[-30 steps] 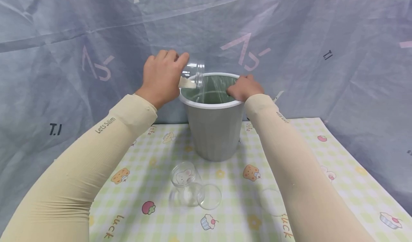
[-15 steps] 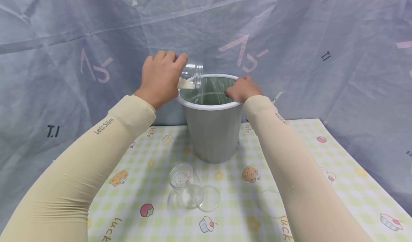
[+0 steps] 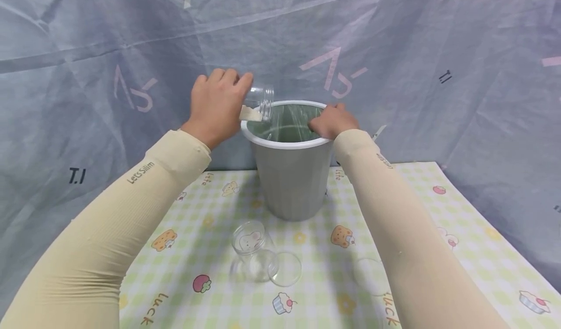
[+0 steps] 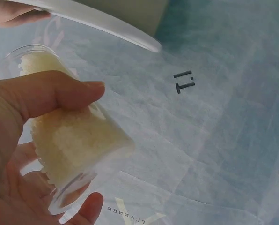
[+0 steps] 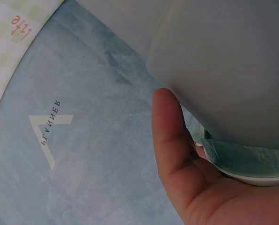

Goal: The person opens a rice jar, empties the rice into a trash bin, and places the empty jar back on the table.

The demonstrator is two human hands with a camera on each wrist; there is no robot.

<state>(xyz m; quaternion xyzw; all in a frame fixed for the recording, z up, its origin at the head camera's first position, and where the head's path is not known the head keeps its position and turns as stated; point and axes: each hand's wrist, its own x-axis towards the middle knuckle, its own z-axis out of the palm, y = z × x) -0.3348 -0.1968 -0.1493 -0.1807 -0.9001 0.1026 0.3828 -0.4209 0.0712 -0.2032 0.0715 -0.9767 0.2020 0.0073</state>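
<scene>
My left hand (image 3: 219,105) grips a clear jar (image 3: 260,95) tipped on its side, its threaded mouth over the left rim of a grey trash can (image 3: 291,183). Pale, grainy stuff like rice (image 4: 78,136) lies along the jar's lower side; the left wrist view shows thumb and fingers round it. Into the can hangs a thin, see-through bag (image 3: 292,119). At the white rim's right side, my right hand (image 3: 334,121) holds on, with the thumb (image 5: 167,122) along the outer wall in the right wrist view; most of its other fingers are hidden.
In front of the can a second clear jar (image 3: 249,236) stands on the checked tablecloth (image 3: 175,290). Close beside it lies a clear round disc (image 3: 285,269), and a fainter disc (image 3: 368,273) is near the right forearm. A grey-blue cloth (image 3: 438,100) hangs behind.
The tilted jar and my left hand have shifted slightly left. My right hand stays at the can's rim, and the things on the tablecloth have not moved.
</scene>
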